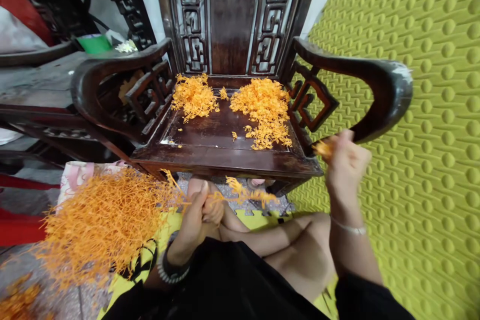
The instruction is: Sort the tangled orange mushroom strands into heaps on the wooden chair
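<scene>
My left hand (204, 207) is closed around a bunch of thin orange strands (251, 194), whose frilled ends stick out to the right above my legs. My right hand (345, 170), smeared by motion, is raised beside the chair's front right corner. Its fingers are closed on a small orange tuft (324, 148). On the dark wooden chair seat (208, 135) lie two heaps of curly orange pieces, a left heap (195, 96) and a larger right heap (262, 100). A big pile of long orange strands (108, 225) stands left of my left hand.
Curved armrests, left (120, 67) and right (386, 85), flank the seat. A pink-and-white bag (77, 180) shows behind the big pile. A dark side table (33, 77) carries a green item (94, 44). Yellow bumpy matting (431, 185) covers the right side. More orange material (18, 300) lies bottom left.
</scene>
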The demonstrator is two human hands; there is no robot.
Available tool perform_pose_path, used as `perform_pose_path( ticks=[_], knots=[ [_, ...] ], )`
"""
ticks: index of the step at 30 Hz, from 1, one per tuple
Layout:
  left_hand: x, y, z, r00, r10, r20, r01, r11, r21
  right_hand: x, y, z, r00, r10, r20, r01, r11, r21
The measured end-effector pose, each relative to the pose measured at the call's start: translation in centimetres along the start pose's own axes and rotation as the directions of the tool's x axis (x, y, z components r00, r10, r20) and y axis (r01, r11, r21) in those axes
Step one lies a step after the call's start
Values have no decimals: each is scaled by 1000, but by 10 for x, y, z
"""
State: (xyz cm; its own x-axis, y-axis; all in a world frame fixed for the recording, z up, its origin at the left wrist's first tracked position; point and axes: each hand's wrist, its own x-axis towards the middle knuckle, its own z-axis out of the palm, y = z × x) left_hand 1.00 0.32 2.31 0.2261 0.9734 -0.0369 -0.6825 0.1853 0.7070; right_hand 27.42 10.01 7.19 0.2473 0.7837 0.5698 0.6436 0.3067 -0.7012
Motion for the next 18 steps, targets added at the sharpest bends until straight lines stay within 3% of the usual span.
perform_pose_path(
  ticks=[4, 8, 14, 18],
  knots=[
    [11, 5, 18, 999, 31, 23, -28, 993, -116, 60, 28, 48, 989, 3, 146, 36, 964, -262],
    [16, 4, 21, 990, -40, 133, 69, 972, -223, 82, 61, 77, 944, 127, 305, 23, 896, -443],
    [24, 3, 15, 966, -95, 242, 182, 912, -368, 73, 90, 91, 995, 19, 94, 4, 970, -242],
    [27, 2, 15, 970, -121, 209, 201, 886, -418, 57, 74, 84, 998, 23, 53, -17, 993, -118]
  ],
)
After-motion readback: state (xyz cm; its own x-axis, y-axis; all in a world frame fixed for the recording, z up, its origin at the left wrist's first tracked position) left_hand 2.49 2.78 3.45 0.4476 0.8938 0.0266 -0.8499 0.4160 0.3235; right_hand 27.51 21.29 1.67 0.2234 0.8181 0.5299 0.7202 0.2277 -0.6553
